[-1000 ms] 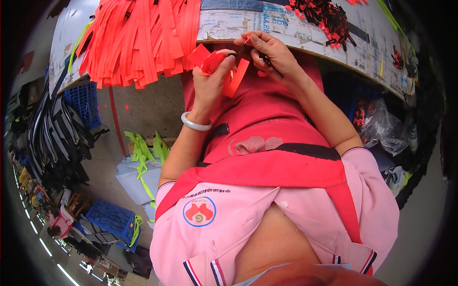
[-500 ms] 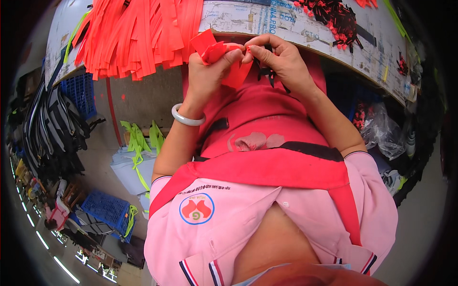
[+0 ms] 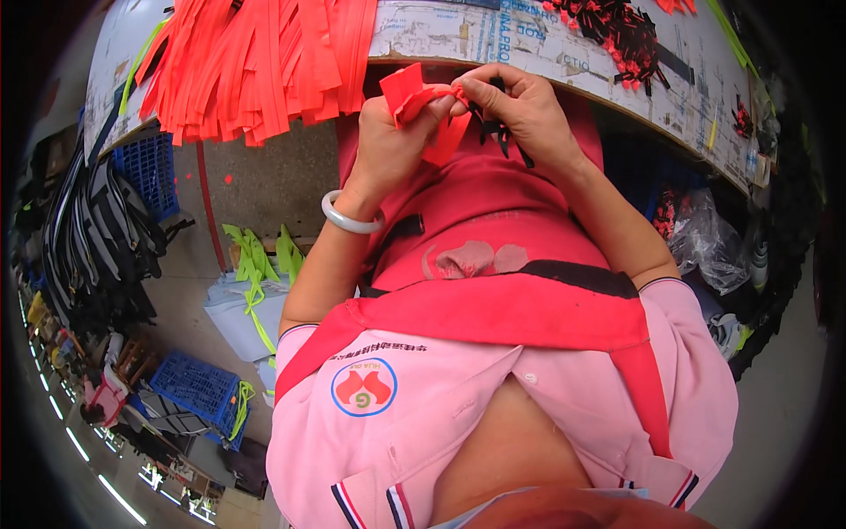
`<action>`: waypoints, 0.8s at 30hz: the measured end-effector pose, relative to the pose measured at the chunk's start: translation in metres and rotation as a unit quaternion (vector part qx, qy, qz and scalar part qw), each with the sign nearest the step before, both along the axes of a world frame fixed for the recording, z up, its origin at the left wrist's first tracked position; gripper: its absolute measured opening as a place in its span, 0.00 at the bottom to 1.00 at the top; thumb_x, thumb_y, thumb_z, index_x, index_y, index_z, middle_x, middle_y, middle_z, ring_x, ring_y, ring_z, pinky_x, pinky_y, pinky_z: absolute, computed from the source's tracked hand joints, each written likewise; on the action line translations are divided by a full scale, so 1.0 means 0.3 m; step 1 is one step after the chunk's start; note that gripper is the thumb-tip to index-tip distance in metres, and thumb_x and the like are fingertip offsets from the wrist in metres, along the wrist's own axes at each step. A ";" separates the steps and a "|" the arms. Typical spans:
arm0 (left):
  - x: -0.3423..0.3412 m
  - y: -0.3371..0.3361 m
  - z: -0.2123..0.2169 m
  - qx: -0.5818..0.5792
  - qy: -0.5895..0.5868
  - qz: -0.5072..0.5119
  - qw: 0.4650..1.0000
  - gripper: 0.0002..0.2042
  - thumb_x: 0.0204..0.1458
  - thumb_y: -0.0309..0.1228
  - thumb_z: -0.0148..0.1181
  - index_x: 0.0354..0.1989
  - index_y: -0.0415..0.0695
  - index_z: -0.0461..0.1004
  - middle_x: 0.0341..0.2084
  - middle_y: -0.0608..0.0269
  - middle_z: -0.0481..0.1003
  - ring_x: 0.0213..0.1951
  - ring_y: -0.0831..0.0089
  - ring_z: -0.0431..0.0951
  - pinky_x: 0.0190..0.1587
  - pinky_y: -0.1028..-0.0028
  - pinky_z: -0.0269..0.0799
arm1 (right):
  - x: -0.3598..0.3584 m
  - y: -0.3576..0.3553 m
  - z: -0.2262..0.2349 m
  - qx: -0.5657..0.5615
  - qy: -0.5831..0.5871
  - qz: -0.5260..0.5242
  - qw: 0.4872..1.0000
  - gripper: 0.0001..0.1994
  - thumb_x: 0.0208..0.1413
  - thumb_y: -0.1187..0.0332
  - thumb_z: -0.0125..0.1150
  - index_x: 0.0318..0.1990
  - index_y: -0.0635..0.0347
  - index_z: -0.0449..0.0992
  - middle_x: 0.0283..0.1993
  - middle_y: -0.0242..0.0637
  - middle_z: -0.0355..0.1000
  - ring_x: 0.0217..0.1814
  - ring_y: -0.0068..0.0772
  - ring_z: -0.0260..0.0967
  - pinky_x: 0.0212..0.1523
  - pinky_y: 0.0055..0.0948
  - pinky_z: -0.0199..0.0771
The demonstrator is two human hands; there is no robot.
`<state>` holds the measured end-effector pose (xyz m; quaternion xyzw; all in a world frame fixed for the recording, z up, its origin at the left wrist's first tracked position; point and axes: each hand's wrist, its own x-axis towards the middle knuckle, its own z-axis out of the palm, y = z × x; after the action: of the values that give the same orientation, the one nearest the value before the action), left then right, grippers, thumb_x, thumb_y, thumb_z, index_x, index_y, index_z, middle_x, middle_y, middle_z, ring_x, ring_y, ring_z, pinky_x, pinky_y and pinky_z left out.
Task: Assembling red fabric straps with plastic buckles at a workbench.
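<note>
Head view: left hand (image 3: 392, 141), right hand (image 3: 520, 110) both pinching orange strap (image 3: 419, 93).

A worn, pale worktable (image 3: 564, 53) ran across the top of the view, with a heap of orange strips (image 3: 256, 62) hanging over its left edge and small black and red scraps (image 3: 626, 31) scattered farther right. Below it lay a grey concrete floor (image 3: 264, 176), where blue plastic crates (image 3: 198, 388) stood near a stack of dark straps (image 3: 97, 238) and some lime-green strips (image 3: 256, 264). Clear plastic bags (image 3: 705, 238) sat under the table on the right, and light streaks showed at the lower left edge.
</note>
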<state>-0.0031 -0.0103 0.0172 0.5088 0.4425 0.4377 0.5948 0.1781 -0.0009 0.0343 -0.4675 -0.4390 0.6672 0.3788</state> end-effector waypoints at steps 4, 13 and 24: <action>-0.007 0.000 -0.005 0.019 0.036 -0.023 0.999 0.07 0.55 0.26 0.58 0.39 0.38 0.79 0.26 0.68 0.80 0.29 0.83 0.76 0.33 0.81 0.71 | 0.006 0.005 0.018 -0.003 -0.010 0.022 1.000 0.11 0.59 0.64 0.59 0.39 0.65 0.75 0.29 0.32 0.76 0.31 0.15 0.71 0.31 0.14 0.68; -0.017 -0.011 -0.018 -0.010 0.011 -0.040 0.999 0.07 0.55 0.26 0.59 0.39 0.37 0.79 0.25 0.67 0.78 0.22 0.85 0.71 0.25 0.84 0.65 | 0.017 0.002 -0.013 -0.046 -0.006 0.059 0.997 0.11 0.58 0.63 0.61 0.35 0.63 0.75 0.29 0.30 0.74 0.31 0.16 0.71 0.32 0.15 0.69; -0.039 -0.006 0.018 -0.112 -0.034 -0.014 0.993 0.08 0.55 0.28 0.59 0.40 0.37 0.77 0.22 0.67 0.75 0.22 0.82 0.71 0.25 0.82 0.65 | 0.035 -0.015 -0.029 0.001 -0.058 -0.009 0.998 0.11 0.57 0.63 0.62 0.41 0.60 0.78 0.32 0.23 0.73 0.32 0.11 0.65 0.32 0.13 0.64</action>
<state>-0.0149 -0.0120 0.0226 0.4301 0.4613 0.3942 0.6685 0.1885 -0.0055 0.0255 -0.5091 -0.4562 0.6352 0.3594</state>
